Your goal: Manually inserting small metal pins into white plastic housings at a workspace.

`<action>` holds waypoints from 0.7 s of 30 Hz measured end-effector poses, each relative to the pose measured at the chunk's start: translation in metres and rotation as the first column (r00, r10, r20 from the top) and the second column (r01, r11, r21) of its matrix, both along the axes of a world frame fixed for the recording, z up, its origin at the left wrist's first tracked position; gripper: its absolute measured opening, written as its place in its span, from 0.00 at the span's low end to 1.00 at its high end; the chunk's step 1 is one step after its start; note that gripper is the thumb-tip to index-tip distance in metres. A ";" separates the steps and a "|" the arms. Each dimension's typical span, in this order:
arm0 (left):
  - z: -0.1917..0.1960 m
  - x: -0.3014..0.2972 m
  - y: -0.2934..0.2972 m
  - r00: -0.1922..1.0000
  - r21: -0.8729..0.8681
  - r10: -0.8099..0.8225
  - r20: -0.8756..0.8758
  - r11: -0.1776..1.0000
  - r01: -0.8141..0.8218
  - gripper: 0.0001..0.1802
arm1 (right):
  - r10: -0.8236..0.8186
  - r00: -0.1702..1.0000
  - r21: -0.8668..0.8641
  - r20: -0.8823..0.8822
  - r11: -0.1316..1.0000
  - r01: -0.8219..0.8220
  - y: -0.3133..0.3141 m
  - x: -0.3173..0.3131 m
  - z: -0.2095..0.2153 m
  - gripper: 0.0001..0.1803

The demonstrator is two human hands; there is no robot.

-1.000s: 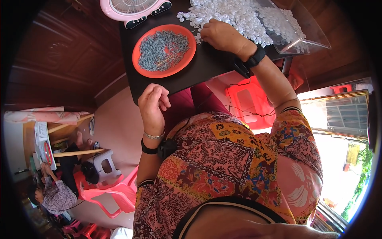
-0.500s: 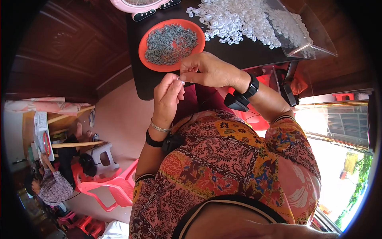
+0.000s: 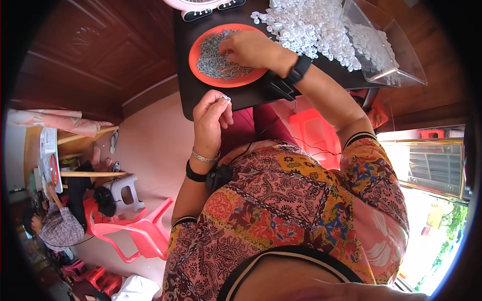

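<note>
My left hand (image 3: 211,113) is raised just off the table's near edge, thumb and forefinger pinching a small white plastic piece with a hole (image 3: 226,99). My right hand (image 3: 249,48) reaches over an orange plate (image 3: 197,70), its fingertips bent down among the small grey screws (image 3: 213,60) heaped there. Whether a screw is between those fingers is hidden. To the right of the plate, a large heap of white plastic pieces (image 3: 301,30) lies loose on the black table (image 3: 183,95).
A clear plastic bin (image 3: 396,75) lies at the right with more white pieces in it. A pink object (image 3: 196,7) stands at the table's far edge. A red stool (image 3: 314,130) is below the table; at left are a pink chair (image 3: 143,233) and a seated person (image 3: 63,228).
My right hand has parted from my left and moved away from me into the plate of screws. The left hand stays near its place, holding the white piece. The view has shifted slightly.
</note>
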State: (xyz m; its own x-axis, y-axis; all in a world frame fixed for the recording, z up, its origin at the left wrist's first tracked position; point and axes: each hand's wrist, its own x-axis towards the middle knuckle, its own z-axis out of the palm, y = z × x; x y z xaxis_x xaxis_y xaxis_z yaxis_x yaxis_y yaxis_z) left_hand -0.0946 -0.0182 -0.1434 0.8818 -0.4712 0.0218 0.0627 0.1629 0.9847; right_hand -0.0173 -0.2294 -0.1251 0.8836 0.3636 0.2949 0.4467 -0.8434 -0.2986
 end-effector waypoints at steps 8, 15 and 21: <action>-0.003 0.002 0.006 0.998 0.015 0.034 -0.045 0.999 -0.034 0.09 | -0.022 1.000 -0.133 0.011 0.991 0.023 -0.002 0.012 -0.014 0.08; 0.000 0.004 0.001 1.000 0.016 0.024 -0.015 1.000 -0.024 0.10 | -0.094 0.985 0.343 -0.141 0.929 0.138 -0.012 -0.006 0.003 0.07; 0.013 0.007 -0.007 0.997 0.010 0.023 0.073 1.000 -0.024 0.10 | 0.193 0.925 0.749 -0.326 0.650 0.128 -0.021 -0.029 0.006 0.13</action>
State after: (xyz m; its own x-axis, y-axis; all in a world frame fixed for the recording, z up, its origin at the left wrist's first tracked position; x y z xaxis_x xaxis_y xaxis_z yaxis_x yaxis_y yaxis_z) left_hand -0.0874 -0.0255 -0.1307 0.8889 -0.4508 0.0816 -0.0132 0.1529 0.9882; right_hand -0.0465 -0.2499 -0.1187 0.9695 0.1901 0.1545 0.1987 -0.2419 -0.9497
